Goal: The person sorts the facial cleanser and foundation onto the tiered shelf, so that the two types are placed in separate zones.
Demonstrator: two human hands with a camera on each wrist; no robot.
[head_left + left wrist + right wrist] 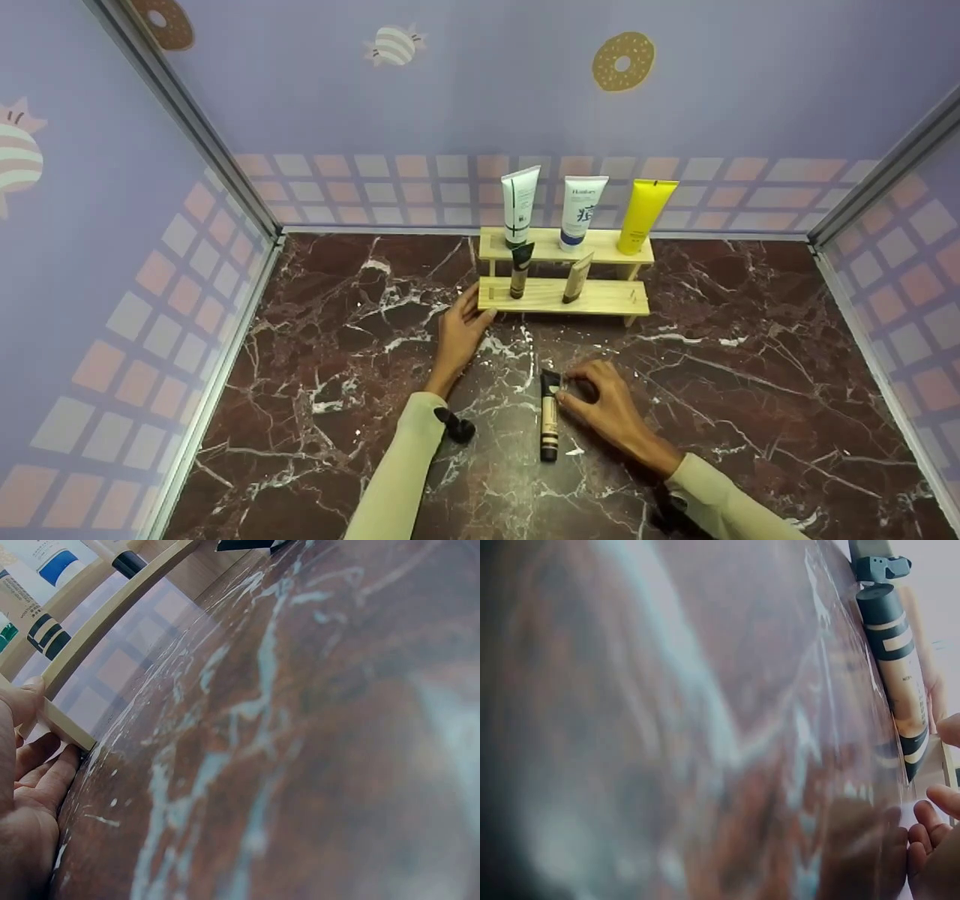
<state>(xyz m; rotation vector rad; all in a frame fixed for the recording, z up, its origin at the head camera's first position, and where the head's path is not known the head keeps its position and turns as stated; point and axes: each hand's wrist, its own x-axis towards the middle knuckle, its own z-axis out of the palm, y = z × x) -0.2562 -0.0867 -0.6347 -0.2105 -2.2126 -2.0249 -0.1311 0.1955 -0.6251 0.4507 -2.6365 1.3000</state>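
My left hand [459,334] holds the left end of a two-tier wooden rack [611,297], thumb at the front edge of the lower step and fingers around its side. On the marbled tabletop in front of the rack lies a beige squeeze tube [550,416] with black bands, its dark flat end toward the rack. Beside that flat end is my right hand [611,405], its thumb and fingers apart. In the right wrist view the thumb and fingers show near the flat end of the tube [904,682], with nothing between them.
On the lower step stand a black-topped tube [519,274] and a small beige tube [577,279]. The upper step carries a white-and-green tube [523,202], a white-and-blue tube [581,210] and a yellow tube [646,217]. Behind rises a lilac wall [495,97].
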